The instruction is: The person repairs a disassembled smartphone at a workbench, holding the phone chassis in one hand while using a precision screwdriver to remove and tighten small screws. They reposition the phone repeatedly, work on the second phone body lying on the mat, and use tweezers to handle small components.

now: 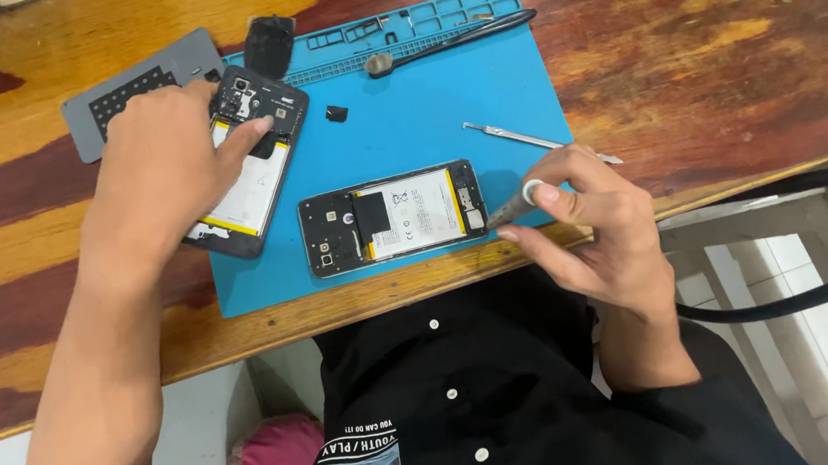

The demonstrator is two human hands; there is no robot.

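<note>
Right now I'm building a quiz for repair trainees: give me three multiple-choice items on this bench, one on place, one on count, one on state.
1. Where does the tweezers lie?
A. on the blue mat's right edge
B. inside a phone
C. on the grey plate

2. How many opened phones are there?
A. one
B. two
C. three

3. What is the right hand doing?
A. resting empty
B. gripping a screwdriver
C. lifting a battery

Answers:
1 A, it crosses the blue mat edge.
2 B, one under the left hand, one mid-mat.
3 B, the screwdriver tip meets the mid-mat phone's end.
</note>
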